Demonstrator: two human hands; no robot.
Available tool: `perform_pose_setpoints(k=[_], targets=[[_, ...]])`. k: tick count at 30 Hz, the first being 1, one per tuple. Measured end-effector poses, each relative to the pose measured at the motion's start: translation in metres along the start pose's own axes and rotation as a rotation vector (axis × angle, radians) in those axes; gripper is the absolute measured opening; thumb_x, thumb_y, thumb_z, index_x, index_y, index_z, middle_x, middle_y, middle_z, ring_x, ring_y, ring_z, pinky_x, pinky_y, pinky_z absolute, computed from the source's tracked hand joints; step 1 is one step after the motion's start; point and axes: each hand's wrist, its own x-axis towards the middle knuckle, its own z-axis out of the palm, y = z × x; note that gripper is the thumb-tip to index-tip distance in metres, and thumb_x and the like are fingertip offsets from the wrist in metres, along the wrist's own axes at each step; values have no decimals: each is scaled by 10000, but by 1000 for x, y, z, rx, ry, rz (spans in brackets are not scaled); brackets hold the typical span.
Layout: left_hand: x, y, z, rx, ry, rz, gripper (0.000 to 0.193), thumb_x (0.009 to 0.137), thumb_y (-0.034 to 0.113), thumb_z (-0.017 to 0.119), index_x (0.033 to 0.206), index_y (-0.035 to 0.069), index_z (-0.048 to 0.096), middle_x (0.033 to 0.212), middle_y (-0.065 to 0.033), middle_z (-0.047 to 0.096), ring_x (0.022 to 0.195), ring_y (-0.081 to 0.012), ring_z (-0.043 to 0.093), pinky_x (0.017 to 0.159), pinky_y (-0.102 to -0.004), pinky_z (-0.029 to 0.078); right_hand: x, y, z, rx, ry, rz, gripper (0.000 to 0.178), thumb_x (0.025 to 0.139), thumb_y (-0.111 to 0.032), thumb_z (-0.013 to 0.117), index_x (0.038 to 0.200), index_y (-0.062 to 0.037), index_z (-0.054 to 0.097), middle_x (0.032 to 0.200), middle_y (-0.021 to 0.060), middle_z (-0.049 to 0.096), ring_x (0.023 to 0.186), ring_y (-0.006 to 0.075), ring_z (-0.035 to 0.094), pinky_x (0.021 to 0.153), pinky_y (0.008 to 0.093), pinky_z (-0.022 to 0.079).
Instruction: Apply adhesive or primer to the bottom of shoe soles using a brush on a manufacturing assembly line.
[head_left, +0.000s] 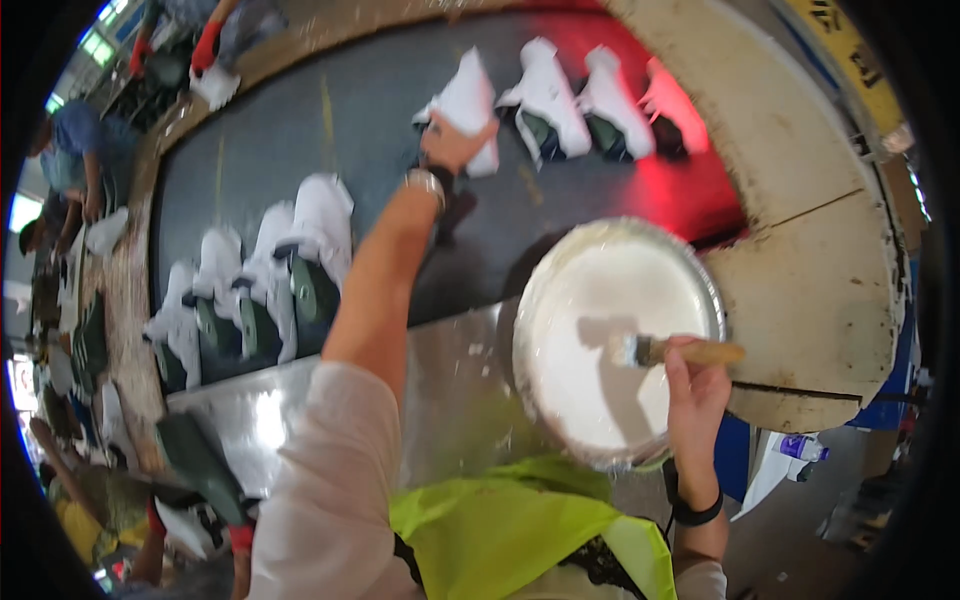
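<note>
**Two-Handed Control**

Grip the brush [652, 351] by its tan handle, fingers closed, as currently held in the right hand [697, 390]. Keep the bristles within the rim of the round tub [527, 310], over the white liquid [565, 390], to catch drips. Rest the left hand [455, 145] lightly on the white shoe upper [466, 85]; avoid creasing it or bumping the next upper in the row [550, 95], just to the right. Cannot tell the firmness of the left hand's hold. Locate the touched upper under and just beyond the left hand, lying on the dark surface [370, 110].
</note>
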Motion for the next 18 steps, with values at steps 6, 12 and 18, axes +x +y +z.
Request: perform_pose_setpoints(k=[6,12,18], targets=[[-68,-22,-105,742,475,597,1138,662,667,697,1394,-87,259,1379,-276,367,1332,-428,288,1015,-562,313,3,-13,3,40,-85,17,127,895,2,589,1020,26,591,986,71,633,924,134,604,844,265,468],[-228,-127,-187,183,311,183,905,630,437,836,1181,-151,424,1119,-293,560,1041,-411,563,901,-431,447,-19,-6,-16,146,-84,-12,141,902,-7,586,1039,25,586,995,75,632,929,126,596,839,262,468],[-155,-162,-168,97,309,-190,600,669,335,847,1026,-87,614,930,-143,675,845,-226,648,708,-362,499,-32,-7,-14,149,-139,24,149,907,-38,599,1042,22,581,996,80,627,910,121,591,840,267,462]])
